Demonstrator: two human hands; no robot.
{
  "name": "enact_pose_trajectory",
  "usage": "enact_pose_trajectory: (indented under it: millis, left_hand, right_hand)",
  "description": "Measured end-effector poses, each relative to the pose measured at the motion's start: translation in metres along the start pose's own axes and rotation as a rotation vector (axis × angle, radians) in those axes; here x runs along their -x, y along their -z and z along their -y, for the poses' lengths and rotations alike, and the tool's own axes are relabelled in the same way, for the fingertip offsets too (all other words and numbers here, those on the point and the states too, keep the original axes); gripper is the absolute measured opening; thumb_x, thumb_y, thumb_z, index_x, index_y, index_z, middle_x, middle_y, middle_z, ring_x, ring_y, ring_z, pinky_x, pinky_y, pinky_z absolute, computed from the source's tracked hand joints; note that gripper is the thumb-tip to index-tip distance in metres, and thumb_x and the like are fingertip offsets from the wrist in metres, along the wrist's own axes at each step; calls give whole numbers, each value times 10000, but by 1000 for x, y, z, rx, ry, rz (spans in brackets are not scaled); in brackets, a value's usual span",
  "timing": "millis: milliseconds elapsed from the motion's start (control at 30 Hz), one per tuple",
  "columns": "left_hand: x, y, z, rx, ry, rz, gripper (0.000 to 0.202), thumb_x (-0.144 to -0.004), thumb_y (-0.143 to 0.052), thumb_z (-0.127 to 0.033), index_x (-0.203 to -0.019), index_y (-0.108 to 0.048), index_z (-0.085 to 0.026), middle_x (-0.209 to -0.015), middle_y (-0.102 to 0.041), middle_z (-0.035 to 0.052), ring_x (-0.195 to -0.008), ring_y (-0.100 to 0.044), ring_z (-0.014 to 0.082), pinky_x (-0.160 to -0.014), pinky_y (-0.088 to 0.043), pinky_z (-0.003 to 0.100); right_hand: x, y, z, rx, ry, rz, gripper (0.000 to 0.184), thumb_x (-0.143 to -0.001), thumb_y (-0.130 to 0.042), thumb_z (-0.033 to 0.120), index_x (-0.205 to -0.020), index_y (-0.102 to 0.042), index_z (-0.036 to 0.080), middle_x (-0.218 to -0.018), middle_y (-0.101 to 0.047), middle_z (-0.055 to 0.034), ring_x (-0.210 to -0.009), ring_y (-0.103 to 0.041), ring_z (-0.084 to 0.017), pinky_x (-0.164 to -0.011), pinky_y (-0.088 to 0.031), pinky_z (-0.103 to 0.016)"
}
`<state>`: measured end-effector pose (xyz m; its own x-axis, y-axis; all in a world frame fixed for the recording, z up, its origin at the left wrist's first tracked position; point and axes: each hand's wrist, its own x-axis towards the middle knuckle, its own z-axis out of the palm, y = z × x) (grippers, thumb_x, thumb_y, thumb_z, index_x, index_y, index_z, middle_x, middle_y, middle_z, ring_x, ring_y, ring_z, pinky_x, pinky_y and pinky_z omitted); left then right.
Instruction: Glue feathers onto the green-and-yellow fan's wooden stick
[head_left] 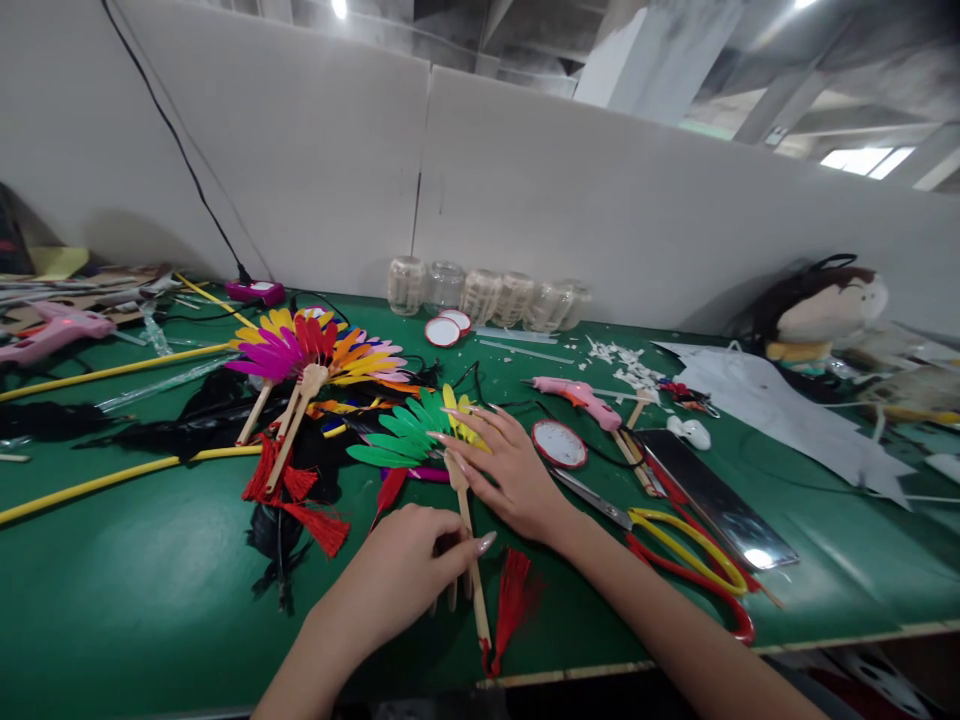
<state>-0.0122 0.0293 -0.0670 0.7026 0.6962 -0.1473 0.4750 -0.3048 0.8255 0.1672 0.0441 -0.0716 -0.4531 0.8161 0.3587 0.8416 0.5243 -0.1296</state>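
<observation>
A feather fan (409, 432) with green and yellow feathers and a wooden handle lies before me on the green table. My left hand (412, 565) is closed round the fan's handle, thumb across it. Over the yellow feathers rests my right hand (502, 475), its fingers stretched out and touching them near the top of the handle. A red tassel (514, 600) hangs from the handle's lower end. To the left lies a pile of finished-looking fans (311, 355) in several colours, with red tassels (315, 510) and wooden handles.
Scissors (675, 545) with yellow and red handles and a dark shiny strip (720, 495) lie right. A pink glue gun (581, 398) and a round lid (559, 443) sit beyond my right hand. Glass jars (480, 295) line the back wall. Yellow sticks (127, 485) cross the left side.
</observation>
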Motion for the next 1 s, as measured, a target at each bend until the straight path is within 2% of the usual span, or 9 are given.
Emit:
enact_pose_trajectory:
  millis: [167, 700, 800, 933, 1000]
  left_hand:
    - [0, 1, 1, 5, 7, 11, 394, -867, -375, -415, -632, -578, -172, -592, -602, -27, -521, -509, 84, -503, -308, 191]
    - [1, 0, 0, 2, 3, -13, 379, -857, -397, -405, -594, -539, -172, -561, -577, -37, -497, -474, 77, -485, -279, 189]
    - [1, 0, 0, -7, -7, -19, 393, -858, -393, -422, -593, -537, -170, -549, -555, -36, -491, -456, 80, -476, -266, 198]
    - [0, -1, 2, -15, -15, -26, 419, -858, -387, -462, -591, -527, -171, -540, -530, -40, -489, -444, 78, -470, -259, 198]
    - [-1, -2, 2, -7, -13, -23, 424, -860, -383, -471, -595, -526, -173, -540, -529, -42, -485, -440, 75, -471, -262, 193]
  right_hand:
    - [5, 0, -1, 98, 25, 95, 391, -905, -342, 330, -1284, -439, 345, -1405, -378, 3, -1298, -282, -199, -1069, -198, -492]
    - [7, -3, -5, 56, 18, 80, 392, -911, -326, 336, -1291, -421, 353, -1407, -373, 8, -1299, -279, -188, -1063, -206, -485]
    - [8, 0, -10, -22, -20, -20, 404, -915, -313, 311, -1310, -399, 317, -1387, -398, -11, -1286, -300, -178, -1069, -203, -469]
    - [7, 13, -21, -212, -196, -321, 341, -898, -361, 323, -1200, -510, 269, -1225, -538, -43, -1178, -424, -181, -1036, -278, -441]
    - [5, 24, -25, -400, -329, -454, 293, -875, -413, 361, -1101, -569, 262, -1128, -587, -41, -1105, -485, -185, -1007, -326, -429]
